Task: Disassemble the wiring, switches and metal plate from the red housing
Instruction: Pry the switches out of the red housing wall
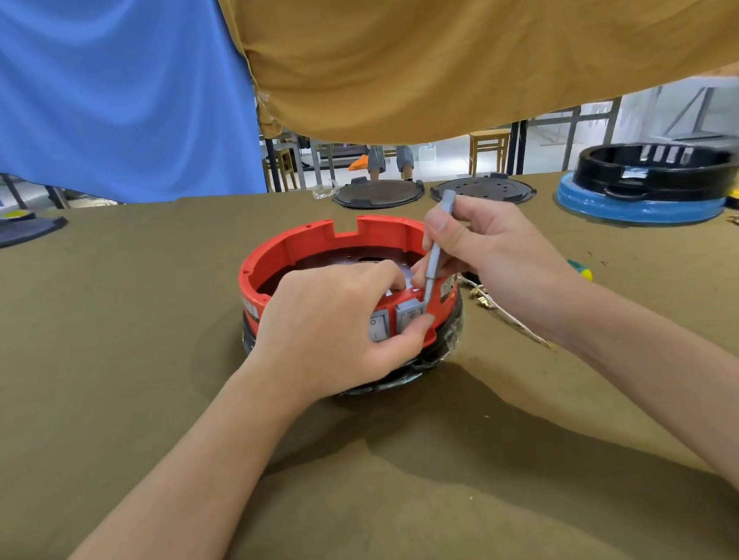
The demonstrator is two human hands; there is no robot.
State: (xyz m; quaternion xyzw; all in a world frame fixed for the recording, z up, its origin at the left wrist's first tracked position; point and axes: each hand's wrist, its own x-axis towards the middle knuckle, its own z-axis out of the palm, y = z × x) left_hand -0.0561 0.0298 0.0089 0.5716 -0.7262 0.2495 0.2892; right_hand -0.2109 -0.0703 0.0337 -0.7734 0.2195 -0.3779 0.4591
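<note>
The red housing (334, 256) sits mid-bench (94, 351), its near wall largely hidden by the left hand (331, 328), whose grip curls over the rim by two grey switches (409, 314). The right hand (486, 250) pinches a thin grey tool (439, 246), tip at the right switch's edge. The housing's interior is dark and hard to make out, and loose wiring (501, 312) lies partly covered behind the right wrist.

A round red plastic housing (333, 247) sits on an olive cloth-covered table (94, 351). The left hand (331, 328) grips its front wall beside two grey rocker switches (396, 320), while the right hand (482, 246) holds a slim grey metal tool (439, 246) against them.
</note>
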